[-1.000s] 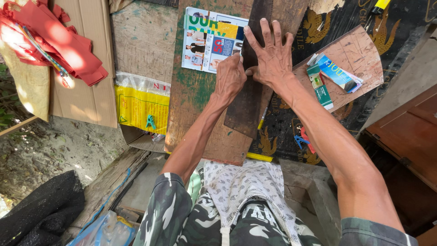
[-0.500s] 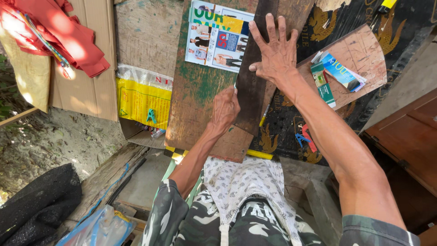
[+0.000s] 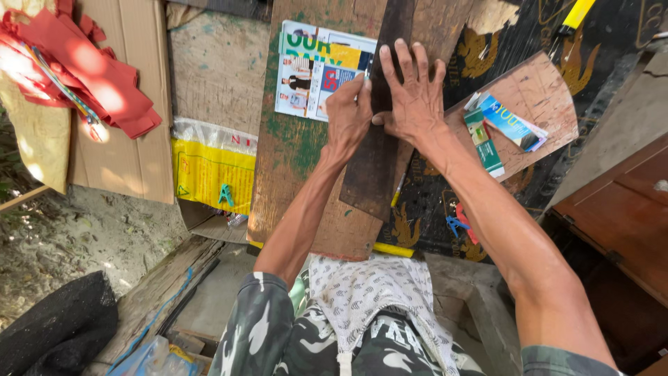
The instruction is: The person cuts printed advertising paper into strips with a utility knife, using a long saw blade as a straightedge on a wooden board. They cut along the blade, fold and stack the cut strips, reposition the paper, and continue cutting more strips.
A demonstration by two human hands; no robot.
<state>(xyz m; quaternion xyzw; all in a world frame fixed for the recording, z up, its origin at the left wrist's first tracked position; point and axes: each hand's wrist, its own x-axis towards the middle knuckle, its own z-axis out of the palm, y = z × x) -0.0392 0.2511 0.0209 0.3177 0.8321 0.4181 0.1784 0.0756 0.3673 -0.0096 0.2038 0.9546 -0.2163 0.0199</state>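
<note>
Hands: right hand (image 3: 410,97) flat, open on dark strip (image 3: 376,150); left hand (image 3: 348,115) grip pinches its edge.

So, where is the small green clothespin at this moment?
In the head view, the green clothespin lies left of the wooden board, on the yellow plastic bag, away from both hands.

— Landmark? 
— Worn wooden board (image 3: 299,153), green-stained, lying ahead of camouflage-clad knees (image 3: 278,341).
— On the board?
— Dark narrow strip (image 3: 379,150) laid lengthwise; right hand (image 3: 410,94) spread flat across it, fingers splayed. Left hand (image 3: 348,115) pressed against the strip's left edge, fingertips curled.
— Beyond the hands?
— Printed colour leaflet (image 3: 309,73) at the board's far end.
— Left of the board?
— Yellow plastic bag (image 3: 209,170), cardboard (image 3: 132,139), red cloth (image 3: 90,76).
— Right of it?
— Smaller wooden piece (image 3: 543,104) bearing small boxes (image 3: 497,129).
</note>
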